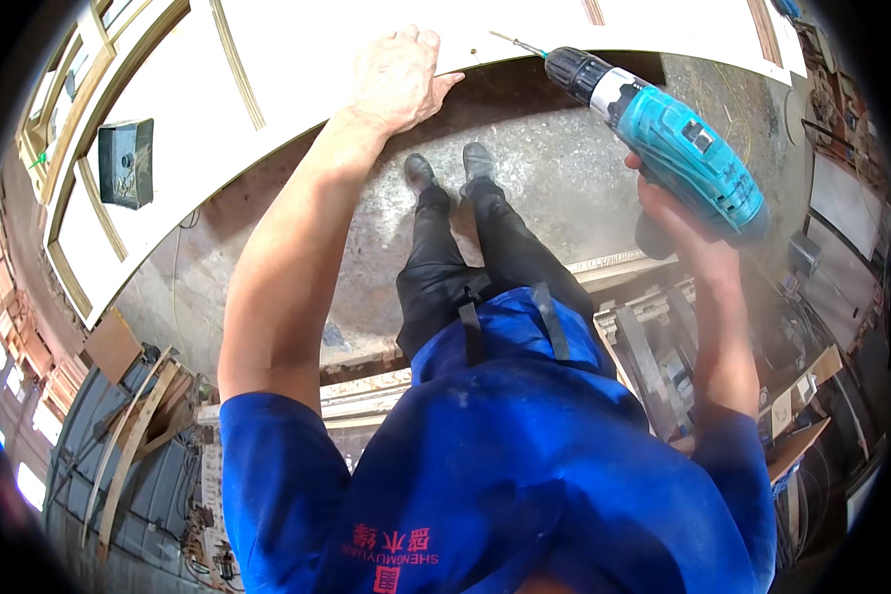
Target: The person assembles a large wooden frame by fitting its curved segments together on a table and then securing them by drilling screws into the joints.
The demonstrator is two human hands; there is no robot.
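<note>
A teal and black cordless drill is in my right hand, whose fingers wrap its handle. Its long thin bit points up and left over the edge of a large pale panel. Beside the bit tip, a small dark hole shows near that edge. My left hand lies on the panel at its near edge, thumb stretched out to the right, holding nothing. Farther left on the panel sits a dark open box with small bits in it, too small to name.
Wooden strips run across the panel, and a curved wooden frame borders it at the far left. Below is a concrete floor. Stacked boards lie behind me, with wood offcuts at lower left and clutter at right.
</note>
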